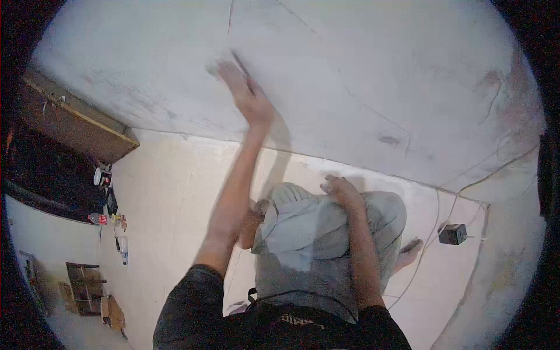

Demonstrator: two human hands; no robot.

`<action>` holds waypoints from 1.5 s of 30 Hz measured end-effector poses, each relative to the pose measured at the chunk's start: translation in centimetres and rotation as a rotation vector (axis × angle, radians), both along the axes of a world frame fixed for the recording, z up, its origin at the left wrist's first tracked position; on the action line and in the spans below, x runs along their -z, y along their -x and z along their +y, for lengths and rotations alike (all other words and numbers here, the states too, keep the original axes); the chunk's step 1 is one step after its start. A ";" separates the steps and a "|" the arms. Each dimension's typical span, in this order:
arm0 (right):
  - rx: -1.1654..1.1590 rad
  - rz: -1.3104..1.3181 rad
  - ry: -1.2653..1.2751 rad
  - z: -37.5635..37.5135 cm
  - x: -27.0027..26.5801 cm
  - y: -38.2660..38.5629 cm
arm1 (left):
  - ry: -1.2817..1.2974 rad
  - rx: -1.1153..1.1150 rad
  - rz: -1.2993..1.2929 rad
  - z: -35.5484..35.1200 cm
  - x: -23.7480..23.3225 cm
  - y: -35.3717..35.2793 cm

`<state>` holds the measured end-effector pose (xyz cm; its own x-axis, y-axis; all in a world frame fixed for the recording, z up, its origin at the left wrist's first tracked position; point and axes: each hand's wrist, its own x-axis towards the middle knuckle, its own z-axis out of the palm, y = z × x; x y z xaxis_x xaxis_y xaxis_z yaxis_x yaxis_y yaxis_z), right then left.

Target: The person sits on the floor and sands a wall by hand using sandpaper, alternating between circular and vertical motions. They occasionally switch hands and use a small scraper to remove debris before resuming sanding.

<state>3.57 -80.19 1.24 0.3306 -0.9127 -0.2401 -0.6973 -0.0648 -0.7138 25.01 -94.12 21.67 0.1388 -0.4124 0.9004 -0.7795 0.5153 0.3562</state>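
My left hand (245, 90) is raised against the whitish wall (361, 64), blurred by motion. Its fingers press on a thin flat piece with a dark edge (238, 60), whose kind I cannot make out. Lower down, my right hand (341, 191) rests by my raised knee, its fingers loosely bent and apart, with pale dust on them. Nothing shows in that hand. My legs in grey trousers (303, 233) are folded on the floor, close to the wall.
Thin cables (434, 233) run from the wall's right corner past a black box (452, 234) on the tiled floor (169, 192). At left are a white tub (101, 177), bottles (123, 251) and a dark shelf (86, 286). A wooden ledge (87, 116) juts out at upper left.
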 end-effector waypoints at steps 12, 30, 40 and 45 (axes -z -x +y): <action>0.037 -0.021 0.022 0.5 1.3 -0.5 | 0.200 0.018 -0.241 -1.0 -9.0 -0.6; 0.003 -0.230 0.281 1.1 2.6 0.1 | 0.209 0.050 -0.324 0.0 -9.7 2.1; -0.067 0.068 0.032 -0.1 4.7 0.0 | -0.210 0.149 -0.234 3.8 10.1 2.6; -0.107 0.085 0.046 -0.2 5.1 0.1 | 0.173 0.088 -0.272 0.3 -3.5 2.9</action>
<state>3.43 -80.36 -3.90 0.4065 -0.8843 -0.2297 -0.7426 -0.1733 -0.6470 22.13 -93.85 25.19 -0.1458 -0.2495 0.9573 -0.7837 0.6197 0.0421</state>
